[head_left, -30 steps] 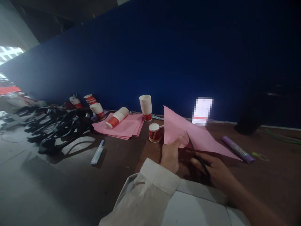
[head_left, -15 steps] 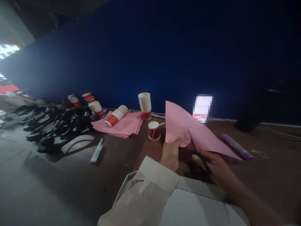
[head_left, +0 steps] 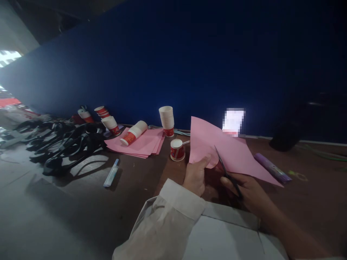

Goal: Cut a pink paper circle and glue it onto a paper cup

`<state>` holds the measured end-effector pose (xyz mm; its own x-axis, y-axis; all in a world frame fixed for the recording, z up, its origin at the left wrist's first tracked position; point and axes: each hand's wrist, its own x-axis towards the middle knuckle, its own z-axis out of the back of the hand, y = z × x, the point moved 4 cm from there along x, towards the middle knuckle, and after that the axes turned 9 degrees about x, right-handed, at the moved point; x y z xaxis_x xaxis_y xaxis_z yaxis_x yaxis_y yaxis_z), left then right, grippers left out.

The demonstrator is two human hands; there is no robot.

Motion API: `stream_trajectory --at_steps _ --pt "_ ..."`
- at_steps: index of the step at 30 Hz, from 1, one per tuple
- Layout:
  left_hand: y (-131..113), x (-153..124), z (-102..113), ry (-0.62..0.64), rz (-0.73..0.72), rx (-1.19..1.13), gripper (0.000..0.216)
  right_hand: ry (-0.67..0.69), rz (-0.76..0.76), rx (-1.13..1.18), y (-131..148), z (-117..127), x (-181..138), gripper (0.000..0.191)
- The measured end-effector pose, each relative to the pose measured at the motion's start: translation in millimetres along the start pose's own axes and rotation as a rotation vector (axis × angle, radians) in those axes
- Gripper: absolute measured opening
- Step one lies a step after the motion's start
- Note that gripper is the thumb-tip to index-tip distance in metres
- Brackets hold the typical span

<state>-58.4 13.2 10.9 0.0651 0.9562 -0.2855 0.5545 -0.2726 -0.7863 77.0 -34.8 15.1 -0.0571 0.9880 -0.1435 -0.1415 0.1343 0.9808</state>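
My left hand (head_left: 195,177) pinches the lower left part of a pink paper sheet (head_left: 230,148), thumb on top, and holds it raised above the table. A rounded cut edge shows beside that thumb. In my right hand (head_left: 242,189) are black-handled scissors (head_left: 225,171), their blades pointing up and left against the sheet at the cut. The fingers of the right hand are wrapped round the handles and partly hidden. Just left of the sheet, a short red and white paper cup (head_left: 178,153) stands upside down with a thin white stick beside it.
Behind stand stacked paper cups (head_left: 166,121). A cup stack lies on pink sheets (head_left: 151,142). Left are a tangle of black straps (head_left: 59,144) and a pale blue packet (head_left: 111,174). A purple packet (head_left: 272,168) lies right; a blue partition (head_left: 173,65) closes the back.
The right part of the pink sheet has shifted and bent, its far edge now showing a corner and its right tip slightly further right. Both hands keep their grip nearly in place.
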Motion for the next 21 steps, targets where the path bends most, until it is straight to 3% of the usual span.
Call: stream_trajectory --at_steps 3,21 --pt "-0.5 -0.6 -0.3 0.003 0.003 0.004 0.045 -0.005 -0.022 0.017 0.7 -1.3 -0.5 0.051" --pt "-1.4 -0.7 0.9 -0.016 0.007 0.013 0.047 -0.021 -0.047 0.067 3.5 -1.3 -2.3 0.048"
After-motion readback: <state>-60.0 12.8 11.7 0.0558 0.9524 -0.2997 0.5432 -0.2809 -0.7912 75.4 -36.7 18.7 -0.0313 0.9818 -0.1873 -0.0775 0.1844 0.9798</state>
